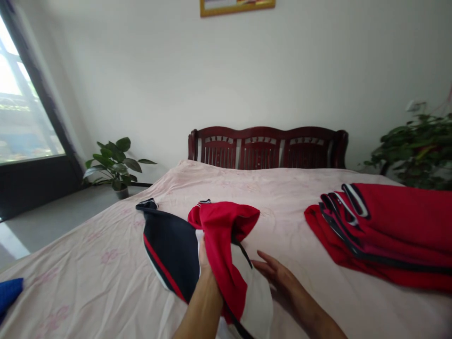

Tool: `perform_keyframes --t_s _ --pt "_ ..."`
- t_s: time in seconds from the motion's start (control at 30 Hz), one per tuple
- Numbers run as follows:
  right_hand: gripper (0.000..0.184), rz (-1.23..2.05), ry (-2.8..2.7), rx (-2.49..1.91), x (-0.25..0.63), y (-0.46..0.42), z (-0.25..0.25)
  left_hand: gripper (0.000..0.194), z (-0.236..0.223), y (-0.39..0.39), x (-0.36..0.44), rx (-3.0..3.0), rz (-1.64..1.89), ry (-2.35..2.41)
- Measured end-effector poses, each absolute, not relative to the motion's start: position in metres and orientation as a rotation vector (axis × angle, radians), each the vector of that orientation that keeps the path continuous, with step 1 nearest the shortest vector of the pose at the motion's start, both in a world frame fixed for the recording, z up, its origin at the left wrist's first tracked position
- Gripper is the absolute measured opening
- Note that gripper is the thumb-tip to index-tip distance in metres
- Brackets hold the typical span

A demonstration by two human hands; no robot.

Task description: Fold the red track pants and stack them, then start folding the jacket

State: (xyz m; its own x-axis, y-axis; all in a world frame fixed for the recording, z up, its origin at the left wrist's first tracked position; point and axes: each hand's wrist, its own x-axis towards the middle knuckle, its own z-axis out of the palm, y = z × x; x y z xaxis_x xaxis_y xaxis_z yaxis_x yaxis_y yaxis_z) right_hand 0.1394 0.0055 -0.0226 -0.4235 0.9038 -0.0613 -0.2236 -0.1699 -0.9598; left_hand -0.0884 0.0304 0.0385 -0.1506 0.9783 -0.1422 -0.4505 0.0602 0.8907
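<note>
A red, white and navy garment (219, 235) lies bunched on the pink bedsheet (106, 263) in front of me. My left hand (204, 263) is tucked into its folds and grips the cloth, the fingers mostly hidden by the red fabric. My right hand (273, 273) lies flat on the sheet just right of the garment, fingers apart and touching its white edge. A stack of folded red garments (384, 235) with navy and white trim sits on the bed at the right.
A dark wooden headboard (268, 147) stands at the far end of the bed. A potted plant (115, 165) is on the floor at the left by a window; another plant (416, 146) is at the right. Blue cloth (9, 293) shows at the left edge.
</note>
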Motion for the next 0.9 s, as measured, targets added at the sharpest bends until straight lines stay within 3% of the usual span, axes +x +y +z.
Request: perform_keyframes --t_s 0.13,0.23,0.47,0.7,0.77,0.9 --pt "0.085 1.727 -1.249 -0.734 0.099 -0.012 -0.007 0.042 0.022 0.025 -0.054 0.749 1.409 1.05" --pt "0.073 1.729 -1.256 -0.842 0.087 -0.02 0.004 0.035 0.015 0.032 -0.062 1.044 1.324 1.282" --pt "0.056 1.951 -1.303 -0.931 0.147 -0.006 0.002 0.042 0.042 0.109 -0.138 1.578 1.274 1.617" --pt "0.047 1.693 -1.222 -0.999 0.203 0.023 -0.007 0.083 0.031 0.154 -0.164 2.072 0.586 1.819" --pt "0.043 1.612 -1.065 -1.041 0.214 0.026 -0.006 0.076 0.025 0.155 -0.17 2.122 0.44 1.839" --pt "0.02 1.35 -0.779 -1.119 0.231 0.033 -0.006 0.034 0.022 0.14 -0.176 2.159 0.35 1.905"
